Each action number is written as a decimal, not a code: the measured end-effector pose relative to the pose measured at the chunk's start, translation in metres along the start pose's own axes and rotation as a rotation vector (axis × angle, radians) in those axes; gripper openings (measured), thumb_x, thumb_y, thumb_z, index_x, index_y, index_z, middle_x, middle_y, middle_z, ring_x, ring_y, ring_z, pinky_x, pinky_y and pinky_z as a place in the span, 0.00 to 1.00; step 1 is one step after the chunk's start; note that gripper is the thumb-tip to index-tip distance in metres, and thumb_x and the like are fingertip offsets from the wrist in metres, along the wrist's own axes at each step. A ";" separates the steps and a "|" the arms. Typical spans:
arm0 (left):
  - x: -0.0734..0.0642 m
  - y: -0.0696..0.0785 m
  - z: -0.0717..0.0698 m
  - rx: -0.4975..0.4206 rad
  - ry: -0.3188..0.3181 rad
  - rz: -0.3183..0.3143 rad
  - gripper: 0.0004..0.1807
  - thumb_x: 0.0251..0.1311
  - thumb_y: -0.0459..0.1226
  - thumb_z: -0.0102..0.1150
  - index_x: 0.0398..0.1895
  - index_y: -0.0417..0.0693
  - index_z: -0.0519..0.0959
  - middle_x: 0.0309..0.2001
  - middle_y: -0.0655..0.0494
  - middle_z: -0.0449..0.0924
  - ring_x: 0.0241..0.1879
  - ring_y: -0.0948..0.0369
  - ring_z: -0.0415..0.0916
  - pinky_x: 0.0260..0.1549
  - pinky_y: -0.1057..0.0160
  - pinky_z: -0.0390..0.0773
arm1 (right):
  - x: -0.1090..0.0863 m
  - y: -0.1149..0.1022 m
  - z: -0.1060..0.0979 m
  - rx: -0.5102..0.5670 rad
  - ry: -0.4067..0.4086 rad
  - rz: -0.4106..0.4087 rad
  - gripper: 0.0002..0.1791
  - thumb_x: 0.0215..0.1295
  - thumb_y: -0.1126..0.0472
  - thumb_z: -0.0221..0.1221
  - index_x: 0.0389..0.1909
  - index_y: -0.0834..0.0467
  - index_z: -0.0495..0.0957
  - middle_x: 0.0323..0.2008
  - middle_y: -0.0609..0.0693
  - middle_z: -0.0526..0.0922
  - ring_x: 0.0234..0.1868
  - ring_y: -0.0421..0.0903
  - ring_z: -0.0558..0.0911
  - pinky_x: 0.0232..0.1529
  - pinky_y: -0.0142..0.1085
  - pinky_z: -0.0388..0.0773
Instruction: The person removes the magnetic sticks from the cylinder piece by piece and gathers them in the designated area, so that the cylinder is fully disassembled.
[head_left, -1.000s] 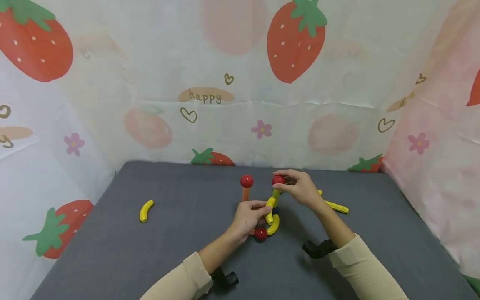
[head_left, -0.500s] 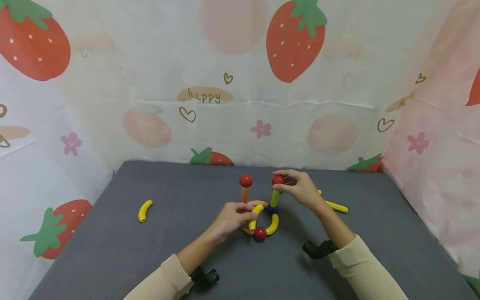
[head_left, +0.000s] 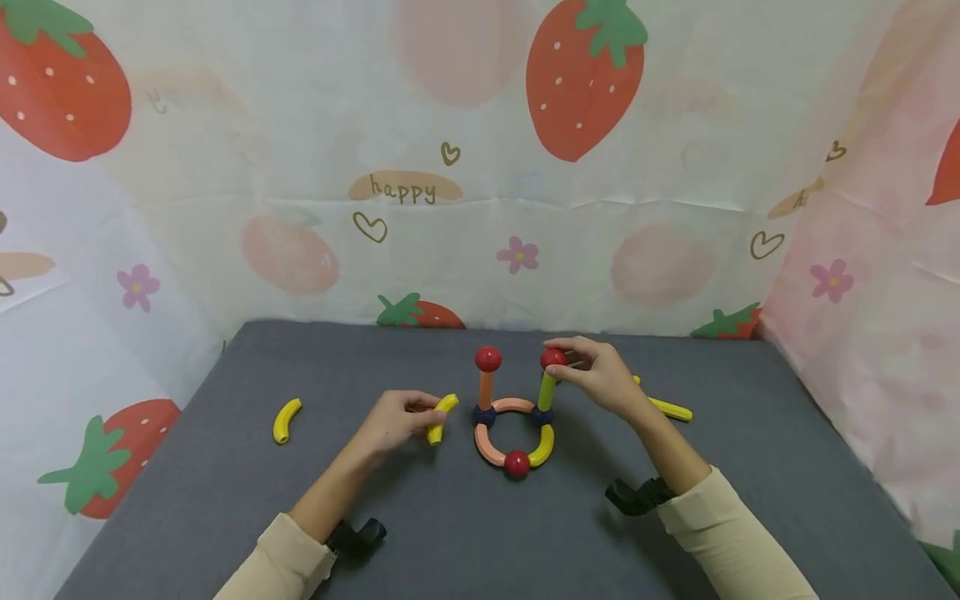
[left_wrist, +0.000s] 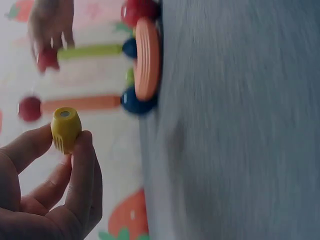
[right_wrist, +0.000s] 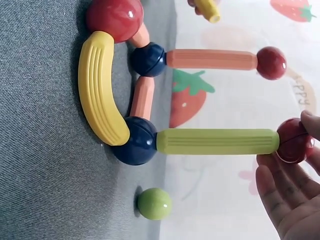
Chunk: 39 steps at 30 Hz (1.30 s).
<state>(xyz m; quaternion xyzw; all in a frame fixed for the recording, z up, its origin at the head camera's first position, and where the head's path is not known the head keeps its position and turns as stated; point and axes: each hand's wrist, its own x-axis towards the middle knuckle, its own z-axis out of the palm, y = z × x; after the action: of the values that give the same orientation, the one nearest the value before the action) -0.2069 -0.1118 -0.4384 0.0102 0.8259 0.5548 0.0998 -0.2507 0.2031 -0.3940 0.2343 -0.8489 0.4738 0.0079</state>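
My left hand (head_left: 397, 419) pinches a curved yellow magnetic rod (head_left: 441, 419) between thumb and fingers, raised above the table left of a ring-shaped build. A magnet dot shows on the rod's end in the left wrist view. With its fingertips my right hand (head_left: 600, 377) holds the red ball (right_wrist: 294, 140) atop an upright green rod (right_wrist: 217, 141). That rod stands on a dark blue ball (right_wrist: 135, 141). A matching orange rod (head_left: 487, 387) stands on the other blue ball (right_wrist: 148, 59), capped by a red ball (head_left: 488, 359). Curved salmon rods (head_left: 487, 448), a curved yellow rod (right_wrist: 100, 90) and a front red ball (head_left: 517, 464) complete the ring.
Another curved yellow rod (head_left: 285, 421) lies at the left of the grey table (head_left: 187, 500). To the right, beyond my right forearm, is a straight yellow rod (head_left: 671, 409). A green ball (right_wrist: 154, 203) sits behind the build. Strawberry-print cloth (head_left: 517, 208) hangs around the table.
My left hand has moved left, away from the build, carrying the curved yellow rod and uncovering the ring. The right hand stays on the red ball above the green rod.
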 end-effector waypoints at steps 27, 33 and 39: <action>-0.008 -0.043 -0.132 0.517 0.218 -0.175 0.22 0.66 0.40 0.57 0.54 0.30 0.77 0.48 0.33 0.80 0.38 0.48 0.79 0.31 0.57 0.78 | 0.000 0.001 0.002 0.009 0.017 0.011 0.22 0.65 0.59 0.63 0.59 0.61 0.77 0.49 0.61 0.80 0.45 0.55 0.84 0.45 0.38 0.83; -0.012 -0.046 -0.138 0.615 0.236 -0.184 0.18 0.63 0.38 0.61 0.50 0.31 0.79 0.42 0.34 0.82 0.30 0.51 0.79 0.26 0.58 0.78 | 0.001 0.001 0.001 0.005 0.022 0.013 0.22 0.65 0.59 0.63 0.59 0.60 0.77 0.50 0.60 0.80 0.45 0.55 0.84 0.46 0.38 0.83; -0.015 -0.048 -0.136 0.664 0.258 -0.182 0.11 0.63 0.34 0.59 0.42 0.33 0.81 0.38 0.37 0.83 0.28 0.51 0.78 0.24 0.58 0.76 | 0.001 0.003 0.002 -0.002 0.023 -0.002 0.22 0.65 0.59 0.63 0.59 0.61 0.77 0.50 0.61 0.80 0.44 0.55 0.84 0.45 0.39 0.83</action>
<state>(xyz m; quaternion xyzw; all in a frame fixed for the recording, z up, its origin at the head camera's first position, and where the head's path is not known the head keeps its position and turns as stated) -0.2120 -0.2565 -0.4309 -0.1016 0.9643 0.2420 0.0351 -0.2521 0.2028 -0.3972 0.2298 -0.8489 0.4757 0.0182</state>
